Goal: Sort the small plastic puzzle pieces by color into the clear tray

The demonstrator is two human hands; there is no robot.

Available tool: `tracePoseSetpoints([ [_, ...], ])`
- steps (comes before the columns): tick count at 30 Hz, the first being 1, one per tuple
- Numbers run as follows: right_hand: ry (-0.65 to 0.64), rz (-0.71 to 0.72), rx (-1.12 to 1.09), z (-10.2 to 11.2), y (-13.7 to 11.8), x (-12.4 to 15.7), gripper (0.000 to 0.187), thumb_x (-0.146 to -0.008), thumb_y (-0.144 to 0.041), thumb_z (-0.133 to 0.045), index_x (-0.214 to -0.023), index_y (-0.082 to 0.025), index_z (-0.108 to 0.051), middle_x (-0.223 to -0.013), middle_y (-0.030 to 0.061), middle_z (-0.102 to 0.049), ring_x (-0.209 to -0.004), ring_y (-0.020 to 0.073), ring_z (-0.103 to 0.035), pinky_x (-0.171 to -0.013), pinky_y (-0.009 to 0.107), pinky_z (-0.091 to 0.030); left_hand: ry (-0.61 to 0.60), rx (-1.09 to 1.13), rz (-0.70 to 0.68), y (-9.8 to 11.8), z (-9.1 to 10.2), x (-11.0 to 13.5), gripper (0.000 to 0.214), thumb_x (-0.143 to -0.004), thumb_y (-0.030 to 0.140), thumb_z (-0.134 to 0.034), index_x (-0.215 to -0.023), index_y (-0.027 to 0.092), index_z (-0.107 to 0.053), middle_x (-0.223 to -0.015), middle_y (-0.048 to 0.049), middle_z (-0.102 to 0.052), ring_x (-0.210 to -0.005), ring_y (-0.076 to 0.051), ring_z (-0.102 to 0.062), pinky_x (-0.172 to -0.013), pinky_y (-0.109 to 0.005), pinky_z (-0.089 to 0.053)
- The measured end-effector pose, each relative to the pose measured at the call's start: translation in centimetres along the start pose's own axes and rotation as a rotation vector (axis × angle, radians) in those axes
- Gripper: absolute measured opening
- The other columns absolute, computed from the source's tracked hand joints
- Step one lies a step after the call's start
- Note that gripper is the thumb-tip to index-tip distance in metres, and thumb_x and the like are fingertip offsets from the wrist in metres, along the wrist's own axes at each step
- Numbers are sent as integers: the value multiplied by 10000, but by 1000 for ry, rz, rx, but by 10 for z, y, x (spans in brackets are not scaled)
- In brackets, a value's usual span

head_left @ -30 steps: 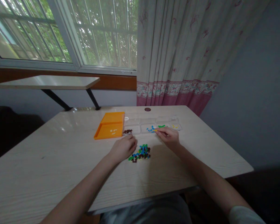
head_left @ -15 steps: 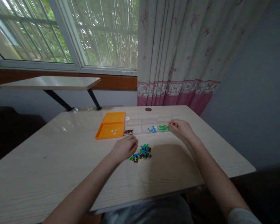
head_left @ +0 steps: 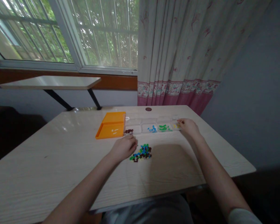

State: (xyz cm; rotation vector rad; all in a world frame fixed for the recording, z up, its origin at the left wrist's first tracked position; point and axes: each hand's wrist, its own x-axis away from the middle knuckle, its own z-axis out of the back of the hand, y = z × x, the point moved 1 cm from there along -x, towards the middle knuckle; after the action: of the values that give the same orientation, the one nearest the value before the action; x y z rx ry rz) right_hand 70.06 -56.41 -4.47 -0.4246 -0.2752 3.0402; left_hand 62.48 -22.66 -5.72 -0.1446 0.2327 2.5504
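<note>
A mixed pile of small plastic pieces [head_left: 142, 152] in blue, green, dark brown and pale yellow lies on the table. My left hand [head_left: 125, 147] rests at the pile's left edge, fingers curled; anything inside them is hidden. My right hand [head_left: 190, 127] is at the far right end of a clear compartment tray [head_left: 146, 128], thumb and fingers pinched over the compartment with yellow pieces [head_left: 176, 126]. What the pinch holds is too small to make out. Other compartments hold green pieces [head_left: 163, 128], blue pieces [head_left: 152, 128] and dark brown pieces [head_left: 129, 131].
An orange open case [head_left: 114, 117] with a few white pieces [head_left: 114, 131] adjoins the tray's left end. A raised shelf [head_left: 53, 82] on black supports stands at the back left. Behind the table [head_left: 67, 168] are a window and a floral curtain [head_left: 172, 62].
My right hand has moved right, from beside the green compartment to the yellow one, which now shows. The yellow bit seen at its fingertips is no longer visible. My left hand has stayed put.
</note>
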Motion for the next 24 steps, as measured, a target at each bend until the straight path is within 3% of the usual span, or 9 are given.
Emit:
tracePoseSetpoints([
  [3,46,89,-106,-2,-20,6,282,-818,-326,-439,-969,-222,-653,-845,60,-684,-756,190,-618,-626,250,-422,6,5,8,-1,-1,0,201,-827,267,-397,-839,195,-585,-843,-46,-562,-788,-168,-541,-651,-251,-411],
  [7,85,355,-284,-12,-64,27,244,-823,-285,-447,-934,-215,-653,-889,30,-678,-786,165,-611,-686,248,-435,12,18,-9,-1,-3,-1,214,-837,264,-383,-835,192,-584,-835,-48,-563,-789,-162,-541,-654,-246,-412],
  [13,7,655,-430,-28,-121,72,156,-798,-239,-507,-845,-227,-656,-826,5,-677,-748,121,-604,-688,209,-440,66,76,-60,4,0,-1,189,-828,261,-400,-830,185,-573,-820,-39,-561,-776,-147,-533,-668,-236,-411],
  [18,14,749,-488,-29,-133,90,107,-760,-253,-571,-827,-214,-644,-739,0,-656,-667,108,-585,-633,190,-425,175,228,-140,12,4,0,176,-837,267,-404,-851,184,-558,-846,-35,-570,-817,-143,-526,-709,-239,-411],
  [24,40,740,-557,-31,-131,86,100,-761,-259,-580,-816,-207,-646,-740,5,-654,-652,102,-582,-628,188,-424,186,302,-151,15,4,0,198,-842,277,-402,-831,174,-571,-827,-44,-578,-806,-139,-531,-697,-241,-417],
])
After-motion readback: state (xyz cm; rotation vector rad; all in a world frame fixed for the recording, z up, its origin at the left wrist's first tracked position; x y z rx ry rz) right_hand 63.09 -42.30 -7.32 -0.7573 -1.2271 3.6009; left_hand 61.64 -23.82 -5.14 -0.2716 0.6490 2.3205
